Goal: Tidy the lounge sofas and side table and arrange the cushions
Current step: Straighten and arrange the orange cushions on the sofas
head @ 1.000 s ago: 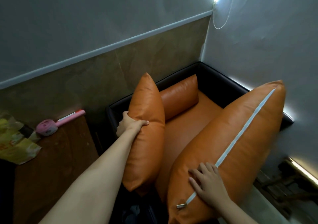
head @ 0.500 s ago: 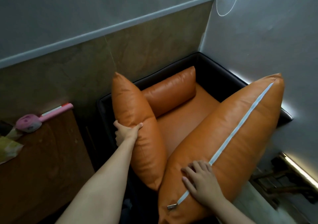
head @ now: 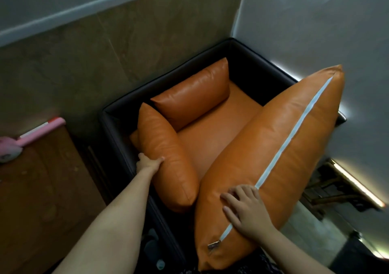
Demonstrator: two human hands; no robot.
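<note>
Left hand (head: 149,163) grips the small cushion (head: 166,158), setting it by the sofa arm (head: 117,134); right hand (head: 246,210), spread, steadies the big cushion (head: 284,147), probably placed next.

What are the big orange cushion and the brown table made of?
Big orange cushion: looks like smooth leather or faux leather, since it shines and wrinkles softly. Side table: seems to be brown wood with a dull, scuffed top.

Dim, soft picture — a light strip (head: 357,186) glares at the right. Corners bend and blur; the tabletop (head: 42,189) lies shadowed.
</note>
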